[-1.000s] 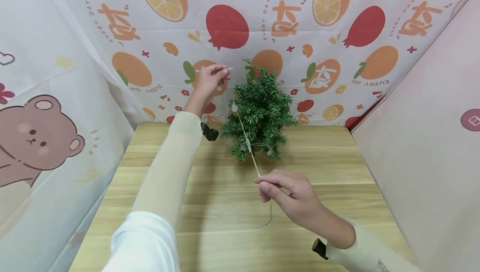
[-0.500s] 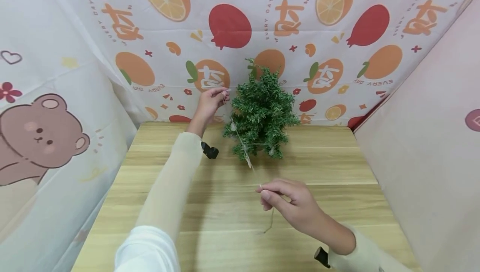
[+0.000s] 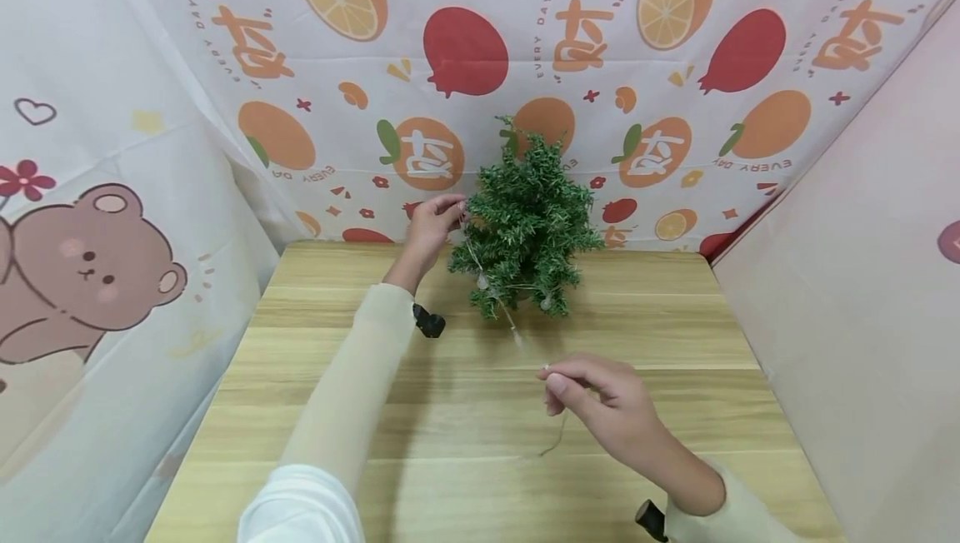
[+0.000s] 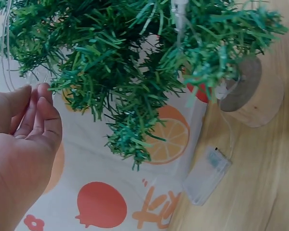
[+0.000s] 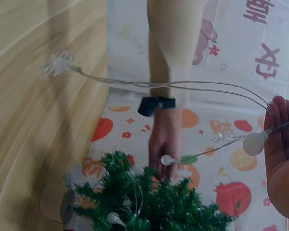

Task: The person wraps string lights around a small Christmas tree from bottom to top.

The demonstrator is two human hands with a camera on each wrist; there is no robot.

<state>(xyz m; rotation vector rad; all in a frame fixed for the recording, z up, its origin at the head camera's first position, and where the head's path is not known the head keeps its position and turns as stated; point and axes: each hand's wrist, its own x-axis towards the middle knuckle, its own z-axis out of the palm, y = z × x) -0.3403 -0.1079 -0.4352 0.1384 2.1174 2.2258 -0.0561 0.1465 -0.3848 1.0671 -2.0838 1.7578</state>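
A small green artificial Christmas tree [image 3: 525,218] stands at the back of the table. My left hand [image 3: 435,231] is at the tree's left side, its fingertips pinching the wire of a string of fairy lights right at the branches. The string runs down the tree's front left, with a clear bulb [image 3: 482,281] hanging on it. My right hand [image 3: 607,401], in front of the tree, pinches another stretch of the wire, whose loose end dangles below. In the right wrist view, a round bulb [image 5: 255,143] lies against the right fingers, and a clear snowflake [image 5: 58,65] hangs from a wire loop.
The tree's round wooden base [image 4: 260,106] rests on the wood-grain table [image 3: 450,476]. Behind it on the tabletop lies a clear battery box [image 4: 207,175], wired to the lights. A fruit-print cloth [image 3: 465,52] hangs close behind the tree.
My left hand has come down from beside the treetop to the middle of its left side, lowering the string. The stretch between the hands has gone slack. My right hand has shifted slightly down and right.
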